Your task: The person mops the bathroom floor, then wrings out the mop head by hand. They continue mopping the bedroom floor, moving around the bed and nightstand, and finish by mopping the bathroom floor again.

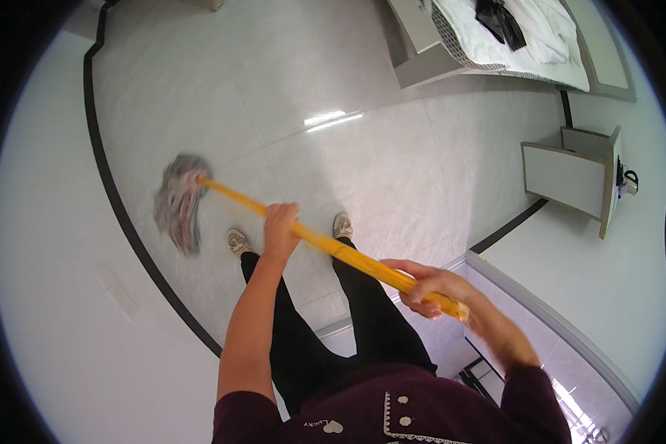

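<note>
A mop with a yellow handle (355,259) slants across the view, its grey and reddish string head (179,203) on the floor at the left, blurred at its edges. Around the middle of the handle, my left hand (280,228) is closed in a fist. Near the handle's upper end, my right hand (431,285) grips it, the thumb side wrapped round and one finger lying along the pole. The handle's tip sticks out past my right palm.
Pale tiles (296,163) cover the floor. A dark skirting strip (111,177) runs along the white wall at left. A bed (510,44) stands at the far right, with a small cabinet (570,177) nearer. Behind me is a doorway sill (510,296).
</note>
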`<state>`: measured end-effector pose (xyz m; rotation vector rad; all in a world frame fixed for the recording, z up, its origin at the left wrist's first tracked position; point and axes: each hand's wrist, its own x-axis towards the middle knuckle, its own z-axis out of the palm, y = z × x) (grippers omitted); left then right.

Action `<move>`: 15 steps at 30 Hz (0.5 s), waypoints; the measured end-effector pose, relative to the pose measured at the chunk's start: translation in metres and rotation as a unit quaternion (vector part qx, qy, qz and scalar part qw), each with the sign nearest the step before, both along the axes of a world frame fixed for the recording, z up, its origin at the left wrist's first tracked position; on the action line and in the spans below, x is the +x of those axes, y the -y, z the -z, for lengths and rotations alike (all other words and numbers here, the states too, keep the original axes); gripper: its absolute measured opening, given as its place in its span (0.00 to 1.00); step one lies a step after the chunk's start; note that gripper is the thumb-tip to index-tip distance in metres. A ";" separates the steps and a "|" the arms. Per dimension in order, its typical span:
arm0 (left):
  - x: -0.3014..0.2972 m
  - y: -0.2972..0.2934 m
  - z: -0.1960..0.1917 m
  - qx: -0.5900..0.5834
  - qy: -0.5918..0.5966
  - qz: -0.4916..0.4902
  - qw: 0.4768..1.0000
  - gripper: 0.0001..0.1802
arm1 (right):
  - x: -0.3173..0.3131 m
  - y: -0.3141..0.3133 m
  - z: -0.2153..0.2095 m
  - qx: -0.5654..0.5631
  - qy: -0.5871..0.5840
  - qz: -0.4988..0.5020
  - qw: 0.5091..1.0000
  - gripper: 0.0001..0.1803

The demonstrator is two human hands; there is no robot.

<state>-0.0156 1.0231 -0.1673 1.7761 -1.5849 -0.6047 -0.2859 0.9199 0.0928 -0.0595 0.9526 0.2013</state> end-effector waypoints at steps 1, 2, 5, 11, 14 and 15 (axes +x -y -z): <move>-0.026 0.023 -0.001 0.006 -0.010 0.048 0.999 0.16 | -0.032 -0.007 -0.003 -0.015 -0.005 0.042 0.999 0.45; -0.054 0.041 -0.003 0.043 -0.012 0.090 0.995 0.19 | -0.063 -0.014 -0.007 -0.013 -0.016 0.083 0.996 0.45; -0.151 0.089 -0.014 0.022 -0.069 0.163 0.984 0.14 | -0.144 -0.030 -0.032 -0.009 -0.035 0.197 0.980 0.45; -0.348 0.121 -0.048 0.009 -0.105 0.279 0.955 0.16 | -0.221 -0.059 -0.134 -0.079 -0.231 0.258 0.935 0.50; -0.411 0.121 -0.054 -0.044 -0.149 0.297 0.942 0.15 | -0.211 -0.050 -0.168 -0.100 -0.312 0.211 0.921 0.51; -0.421 0.117 -0.060 -0.044 -0.161 0.304 0.938 0.15 | -0.208 -0.050 -0.176 -0.100 -0.334 0.192 0.917 0.51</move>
